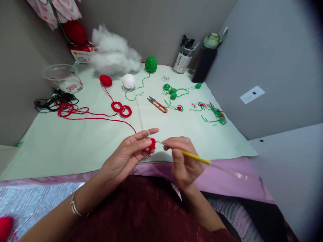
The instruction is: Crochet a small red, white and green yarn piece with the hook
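Pinched in my left hand (131,149) is a small red crochet piece (152,144) with white stitches along its right edge. White yarn runs over the raised index finger, up to the white yarn ball (128,82). My right hand (185,159) grips a crochet hook (195,156) with a yellow handle; its thin metal tip meets the edge of the red piece. A red strand trails from the piece to the left, towards loose red yarn (68,111) and two red crocheted rings (121,109). Part of the red piece is hidden by my fingers.
Orange thread snips (157,105) lie mid-table, near green crocheted balls (173,92) and green yarn (150,64). Yarn scraps (218,114) are at right. Behind stand white stuffing (113,53), a cup of tools (183,60) and a dark bottle (205,60). A clear tub (63,79) stands left.
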`<control>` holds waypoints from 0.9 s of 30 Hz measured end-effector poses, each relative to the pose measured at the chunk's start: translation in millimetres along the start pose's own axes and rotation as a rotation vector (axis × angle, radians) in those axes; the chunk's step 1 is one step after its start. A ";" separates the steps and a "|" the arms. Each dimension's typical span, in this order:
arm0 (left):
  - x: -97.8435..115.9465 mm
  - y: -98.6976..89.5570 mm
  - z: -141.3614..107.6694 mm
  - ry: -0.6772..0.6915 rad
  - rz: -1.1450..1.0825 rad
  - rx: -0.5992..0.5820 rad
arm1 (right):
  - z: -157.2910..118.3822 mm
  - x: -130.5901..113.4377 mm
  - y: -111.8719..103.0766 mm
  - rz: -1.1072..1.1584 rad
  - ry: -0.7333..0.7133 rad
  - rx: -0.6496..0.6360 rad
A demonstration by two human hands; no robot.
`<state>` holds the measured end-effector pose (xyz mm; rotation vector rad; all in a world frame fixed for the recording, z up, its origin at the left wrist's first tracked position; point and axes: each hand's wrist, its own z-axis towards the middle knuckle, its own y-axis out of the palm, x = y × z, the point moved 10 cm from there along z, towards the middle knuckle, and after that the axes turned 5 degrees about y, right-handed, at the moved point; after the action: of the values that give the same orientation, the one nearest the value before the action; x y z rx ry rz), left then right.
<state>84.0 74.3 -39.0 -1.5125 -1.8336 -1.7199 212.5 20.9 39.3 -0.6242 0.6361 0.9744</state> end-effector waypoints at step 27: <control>8.3 4.8 1.5 0.143 0.190 -0.033 | 3.1 43.9 16.7 0.443 0.413 -0.034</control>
<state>84.6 78.9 -30.4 -1.4811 -1.5473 -1.7268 216.6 54.1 6.1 -0.7395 1.1601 1.2808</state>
